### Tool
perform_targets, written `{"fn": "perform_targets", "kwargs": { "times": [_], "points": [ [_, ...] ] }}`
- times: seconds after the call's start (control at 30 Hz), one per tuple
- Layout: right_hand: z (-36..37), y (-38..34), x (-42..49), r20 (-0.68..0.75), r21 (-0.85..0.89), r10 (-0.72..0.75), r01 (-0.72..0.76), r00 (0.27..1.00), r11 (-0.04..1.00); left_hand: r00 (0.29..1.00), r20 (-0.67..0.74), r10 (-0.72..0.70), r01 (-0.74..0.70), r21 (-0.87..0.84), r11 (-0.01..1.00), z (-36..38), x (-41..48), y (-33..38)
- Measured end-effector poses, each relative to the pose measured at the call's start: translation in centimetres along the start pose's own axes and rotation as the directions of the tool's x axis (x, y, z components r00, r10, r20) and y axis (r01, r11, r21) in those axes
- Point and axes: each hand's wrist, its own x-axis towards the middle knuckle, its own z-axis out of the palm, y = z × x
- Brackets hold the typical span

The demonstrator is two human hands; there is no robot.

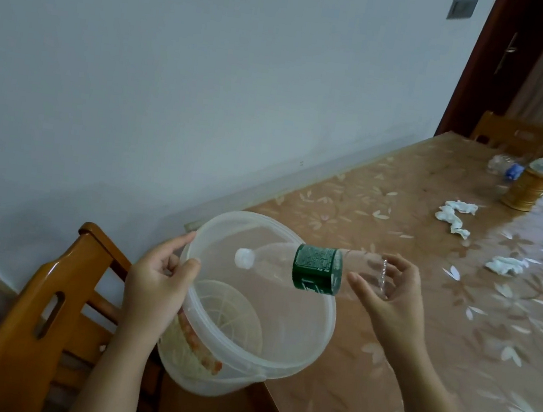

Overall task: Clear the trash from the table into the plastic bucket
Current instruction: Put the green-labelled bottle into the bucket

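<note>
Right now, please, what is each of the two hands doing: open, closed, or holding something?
Left hand: closed on the rim of the plastic bucket.
Right hand: open, fingers spread behind the base of the bottle; contact cannot be told.

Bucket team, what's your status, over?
Left hand gripping bucket rim. Right hand open, green-label bottle cap-first over bucket mouth. Tissues and another bottle remain on table. Path clear.

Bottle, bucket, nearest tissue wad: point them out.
bottle [317, 269], head view, on the green label.
bucket [314, 353], head view, on the near right rim.
nearest tissue wad [506, 265], head view, on the middle of the crumpled white paper.
</note>
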Motion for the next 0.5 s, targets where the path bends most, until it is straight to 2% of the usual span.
{"fn": "perform_targets", "kwargs": {
  "times": [0.5],
  "points": [
    [1.9, -0.6, 0.3, 0.076, -0.222, -0.064, 0.079, 0.995, 0.972, 1.000, 0.012, 0.021, -0.020, -0.095, 0.995, 0.5, -0.9, 0.7]
  ]
}}
